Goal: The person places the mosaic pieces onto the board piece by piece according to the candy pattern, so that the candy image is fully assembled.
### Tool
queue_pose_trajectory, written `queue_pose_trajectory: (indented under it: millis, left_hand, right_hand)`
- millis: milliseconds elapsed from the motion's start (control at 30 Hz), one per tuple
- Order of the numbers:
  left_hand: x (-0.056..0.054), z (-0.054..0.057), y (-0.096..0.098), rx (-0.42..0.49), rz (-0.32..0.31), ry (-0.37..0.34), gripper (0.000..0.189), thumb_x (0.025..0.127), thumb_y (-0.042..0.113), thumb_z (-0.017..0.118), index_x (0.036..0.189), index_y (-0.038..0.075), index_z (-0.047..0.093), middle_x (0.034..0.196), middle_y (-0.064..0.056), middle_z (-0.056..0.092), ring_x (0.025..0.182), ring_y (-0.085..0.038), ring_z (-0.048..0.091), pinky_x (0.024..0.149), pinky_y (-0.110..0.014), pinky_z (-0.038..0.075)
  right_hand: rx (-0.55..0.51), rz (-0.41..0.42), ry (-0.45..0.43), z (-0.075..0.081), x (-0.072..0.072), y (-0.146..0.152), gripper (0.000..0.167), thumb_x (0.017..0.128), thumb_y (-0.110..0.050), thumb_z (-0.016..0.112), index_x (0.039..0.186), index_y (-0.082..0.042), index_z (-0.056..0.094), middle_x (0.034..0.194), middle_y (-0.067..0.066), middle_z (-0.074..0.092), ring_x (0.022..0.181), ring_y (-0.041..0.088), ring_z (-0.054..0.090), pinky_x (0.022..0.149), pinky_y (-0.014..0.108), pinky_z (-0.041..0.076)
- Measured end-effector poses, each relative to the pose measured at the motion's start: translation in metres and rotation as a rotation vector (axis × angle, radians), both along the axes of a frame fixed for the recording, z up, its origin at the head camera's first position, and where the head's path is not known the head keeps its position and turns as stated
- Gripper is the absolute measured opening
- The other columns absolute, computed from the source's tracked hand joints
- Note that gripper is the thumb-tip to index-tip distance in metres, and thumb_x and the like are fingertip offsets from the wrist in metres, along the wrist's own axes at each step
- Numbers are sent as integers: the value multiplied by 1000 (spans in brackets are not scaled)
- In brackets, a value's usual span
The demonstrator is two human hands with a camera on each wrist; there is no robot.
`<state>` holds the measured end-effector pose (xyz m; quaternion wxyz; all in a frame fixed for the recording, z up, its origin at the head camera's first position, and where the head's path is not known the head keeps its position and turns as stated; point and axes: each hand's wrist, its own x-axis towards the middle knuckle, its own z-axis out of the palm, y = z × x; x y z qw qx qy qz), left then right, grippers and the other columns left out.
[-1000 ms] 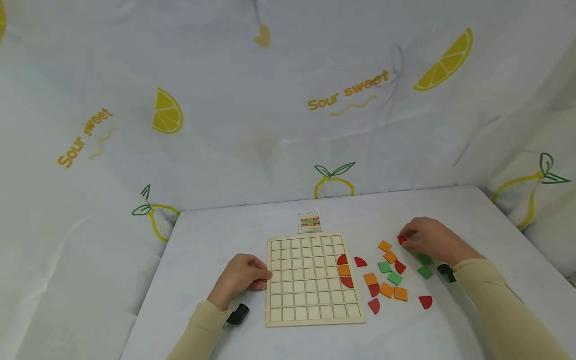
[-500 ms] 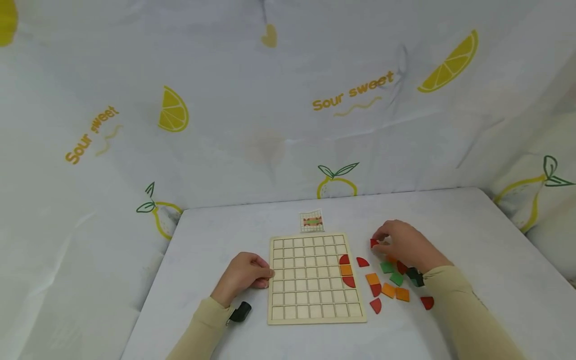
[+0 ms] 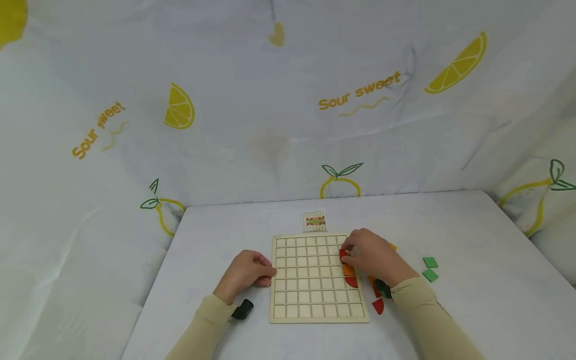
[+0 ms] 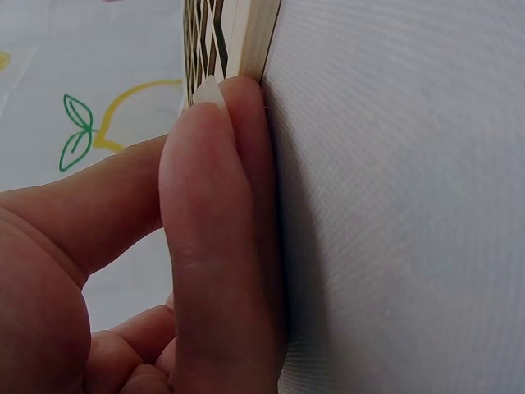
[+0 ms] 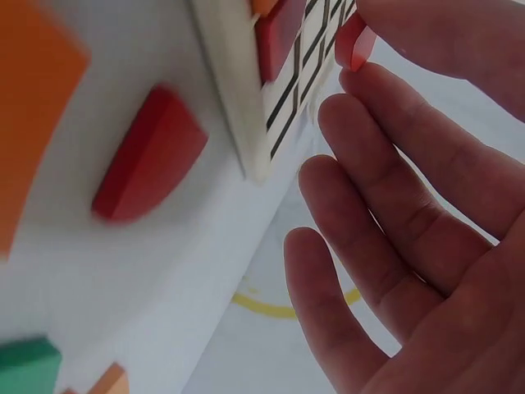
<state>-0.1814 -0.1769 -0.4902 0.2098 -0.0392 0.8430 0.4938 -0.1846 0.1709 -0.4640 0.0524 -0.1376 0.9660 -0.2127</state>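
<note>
A pale wooden grid board [image 3: 317, 300] lies flat on the table in the head view. At its left edge my left hand [image 3: 247, 272] pinches the rim between thumb and fingertips, as the left wrist view shows up close. My right hand [image 3: 375, 257] is over the board's right columns. Its thumb and index finger pinch a red quarter-circle tile [image 5: 354, 43], with the other fingers extended. Below that hand, an orange square tile [image 3: 348, 270] and a red quarter-circle tile [image 3: 351, 282] sit in the rightmost column. The hand partly hides that column's upper cells.
Behind the board lies a small pattern card [image 3: 314, 220]. Two green square tiles [image 3: 430, 275] are farther right on the table. A loose red tile [image 3: 378, 306] lies near the board's right edge; other loose tiles are partly hidden under my right forearm. A lemon-print cloth hangs behind.
My right hand has moved left from the loose tiles to the board's right side, carrying the red quarter-circle tile. The left hand stays at the board's left edge. The view shifts slightly.
</note>
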Motion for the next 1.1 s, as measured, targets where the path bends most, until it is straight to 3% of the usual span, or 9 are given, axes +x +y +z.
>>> queue_pose_trajectory:
  millis: [533, 1100]
  left_hand:
    - [-2, -1, -1, 3, -3, -6, 21, 89, 17, 89, 98, 5, 75, 81, -6, 79, 66, -11, 74, 65, -26, 63]
    - [-1, 1, 0, -17, -8, 3, 20, 88, 17, 89, 98, 6, 75, 80, -5, 79, 65, -10, 73, 64, -26, 62]
  right_hand:
    - [-1, 81, 72, -11, 4, -19, 13, 91, -23, 88, 100, -17, 81, 97, -8, 69, 93, 11, 55, 77, 31, 55]
    - [35, 89, 105, -12, 5, -23, 15, 90, -24, 90, 101, -16, 82, 94, -8, 67, 89, 11, 52, 76, 30, 54]
